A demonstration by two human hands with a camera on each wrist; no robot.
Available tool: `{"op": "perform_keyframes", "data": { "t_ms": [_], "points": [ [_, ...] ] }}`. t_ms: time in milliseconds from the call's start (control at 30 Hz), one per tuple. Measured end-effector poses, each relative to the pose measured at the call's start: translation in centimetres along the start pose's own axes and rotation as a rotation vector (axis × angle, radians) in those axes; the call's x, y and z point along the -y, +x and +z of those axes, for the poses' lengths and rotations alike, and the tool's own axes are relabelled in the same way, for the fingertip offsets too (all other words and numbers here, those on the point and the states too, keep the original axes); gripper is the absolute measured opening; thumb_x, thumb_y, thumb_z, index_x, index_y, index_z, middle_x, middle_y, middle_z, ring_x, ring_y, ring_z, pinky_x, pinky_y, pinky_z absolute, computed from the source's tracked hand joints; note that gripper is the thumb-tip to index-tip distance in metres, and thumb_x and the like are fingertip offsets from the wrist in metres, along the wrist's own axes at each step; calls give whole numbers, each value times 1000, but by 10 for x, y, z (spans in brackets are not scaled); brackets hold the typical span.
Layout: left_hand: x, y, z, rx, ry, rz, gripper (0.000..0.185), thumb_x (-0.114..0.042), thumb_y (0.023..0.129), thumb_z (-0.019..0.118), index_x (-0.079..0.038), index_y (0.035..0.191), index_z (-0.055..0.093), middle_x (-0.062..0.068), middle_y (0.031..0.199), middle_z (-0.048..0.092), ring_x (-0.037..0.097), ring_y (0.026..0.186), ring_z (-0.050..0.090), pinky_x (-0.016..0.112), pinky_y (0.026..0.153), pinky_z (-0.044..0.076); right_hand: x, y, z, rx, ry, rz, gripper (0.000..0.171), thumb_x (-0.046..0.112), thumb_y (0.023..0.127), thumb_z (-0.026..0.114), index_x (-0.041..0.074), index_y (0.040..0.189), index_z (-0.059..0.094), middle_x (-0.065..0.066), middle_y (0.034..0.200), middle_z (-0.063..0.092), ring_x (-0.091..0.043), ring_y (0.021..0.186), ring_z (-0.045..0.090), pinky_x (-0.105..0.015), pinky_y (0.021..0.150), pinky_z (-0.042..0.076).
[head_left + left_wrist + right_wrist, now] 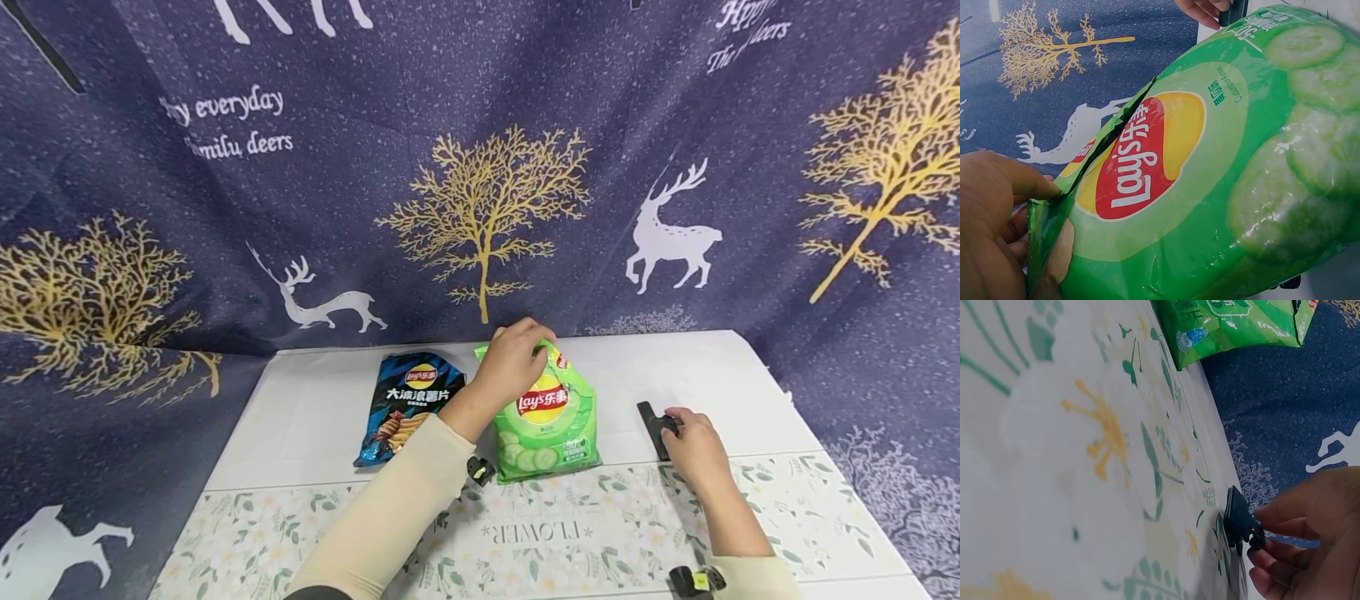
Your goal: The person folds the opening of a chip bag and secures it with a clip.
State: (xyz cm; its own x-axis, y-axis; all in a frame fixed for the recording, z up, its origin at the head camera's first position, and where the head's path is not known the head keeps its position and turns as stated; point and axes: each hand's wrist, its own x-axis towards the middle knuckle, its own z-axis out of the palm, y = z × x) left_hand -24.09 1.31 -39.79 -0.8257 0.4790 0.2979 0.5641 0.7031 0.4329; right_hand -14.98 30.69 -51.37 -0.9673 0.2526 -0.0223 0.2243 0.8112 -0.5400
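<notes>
A green Lay's potato chip bag (546, 421) with cucumber slices printed on it leans upright at the middle of the table. My left hand (513, 358) grips its creased top edge, thumb on the front; in the left wrist view the fingers (1016, 181) pinch that edge near the small logo. To the right, a long black clip (654, 429) lies on the white tabletop. My right hand (697, 450) holds the clip's raised part between thumb and fingers, which the right wrist view also shows on the black clip (1239, 519).
A dark blue Lay's chip bag (416, 400) lies left of the green one, partly behind my left forearm. The table (315, 375) has a floral strip (600, 533) along its near part. A dark blue cloth (480, 108) with deer and trees hangs behind.
</notes>
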Motion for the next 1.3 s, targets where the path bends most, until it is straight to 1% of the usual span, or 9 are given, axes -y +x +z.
{"op": "perform_keyframes", "data": {
  "t_ms": [267, 367, 567, 767, 967, 1133, 1300],
  "points": [
    [0, 1, 0, 13, -13, -13, 23, -21, 104, 56, -23, 123, 69, -4, 120, 64, 15, 108, 64, 41, 104, 44, -5, 4, 0, 19, -17, 0, 47, 12, 97, 56, -9, 138, 50, -34, 120, 58, -46, 109, 59, -60, 93, 47],
    [-1, 1, 0, 14, -13, -16, 23, -21, 104, 57, -22, 123, 69, -3, 121, 64, 16, 108, 65, 41, 104, 44, -6, 4, -1, 23, -19, 5, 49, 14, 97, 55, -12, 139, 48, -35, 121, 57, -47, 110, 58, -61, 95, 46],
    [0, 1, 0, 7, -12, -18, 22, -20, 104, 57, -22, 122, 69, -3, 120, 64, 16, 108, 65, 41, 105, 44, -3, 2, -1, 38, -8, 60, 49, 17, 99, 54, -14, 137, 49, -35, 122, 54, -50, 115, 55, -62, 100, 44],
    [0, 0, -1, 6, -10, -15, 23, -19, 104, 56, -22, 123, 69, -3, 121, 65, 16, 108, 65, 41, 104, 45, -2, 2, -1, 48, 9, 89, 47, 18, 100, 55, -14, 134, 51, -36, 123, 50, -50, 115, 55, -61, 99, 45],
    [1, 0, 0, 8, -13, -14, 23, -19, 104, 57, -22, 123, 69, -3, 121, 65, 16, 107, 65, 41, 103, 45, -3, 3, -2, 40, 29, 88, 46, 21, 101, 54, -12, 133, 52, -34, 123, 50, -48, 112, 56, -58, 93, 49],
    [1, 1, 0, 8, -13, -19, 22, -19, 104, 57, -22, 123, 69, -3, 120, 65, 16, 106, 65, 41, 103, 45, -4, 4, -2, 32, 40, 65, 42, 21, 102, 51, -9, 131, 53, -33, 121, 56, -48, 112, 58, -60, 94, 47],
    [1, 1, 0, 9, -8, -24, 23, -19, 104, 57, -22, 123, 69, -4, 119, 65, 15, 105, 65, 40, 102, 45, -3, 5, -3, 50, 52, 53, 39, 24, 104, 47, -4, 131, 53, -32, 125, 61, -50, 116, 59, -62, 96, 46]
  ]
}}
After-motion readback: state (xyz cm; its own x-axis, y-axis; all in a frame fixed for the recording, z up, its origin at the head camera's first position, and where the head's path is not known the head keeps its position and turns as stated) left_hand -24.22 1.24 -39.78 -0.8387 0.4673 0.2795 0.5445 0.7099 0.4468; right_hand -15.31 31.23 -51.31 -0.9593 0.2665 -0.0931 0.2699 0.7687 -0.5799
